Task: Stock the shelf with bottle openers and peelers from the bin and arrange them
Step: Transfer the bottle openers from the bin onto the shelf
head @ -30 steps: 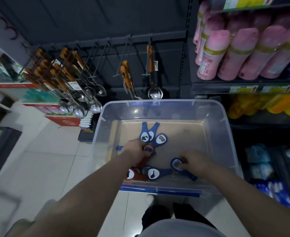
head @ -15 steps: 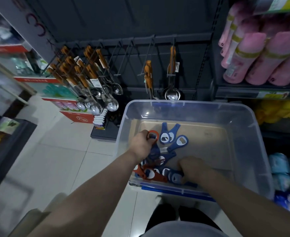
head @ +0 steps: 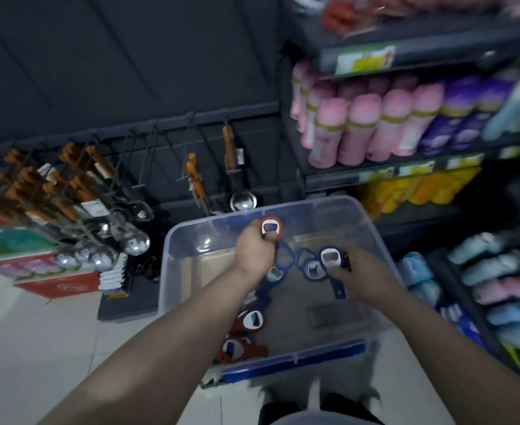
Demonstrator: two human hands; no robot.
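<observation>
A clear plastic bin (head: 172,271) stands on the floor in front of me. My left hand (head: 254,251) grips a red bottle opener (head: 271,227), lifted to the height of the bin's far rim. My right hand (head: 358,274) holds a blue bottle opener (head: 330,259) above the bin, its handle pointing down. More blue openers (head: 286,262) hang between the two hands; whether either hand holds them I cannot tell. Red openers (head: 251,322) lie on the bin's floor near its front edge.
Peg hooks (head: 148,154) on the dark back panel carry wood-handled ladles (head: 77,194) at the left and a few utensils (head: 237,179) in the middle. Shelves at the right hold pink rolls (head: 360,130) and yellow packs (head: 412,188). Pale floor tiles lie to the left.
Both hands have risen out of the bin, each with an opener. The left hand's red opener went up toward the far rim. The camera has tilted upward.
</observation>
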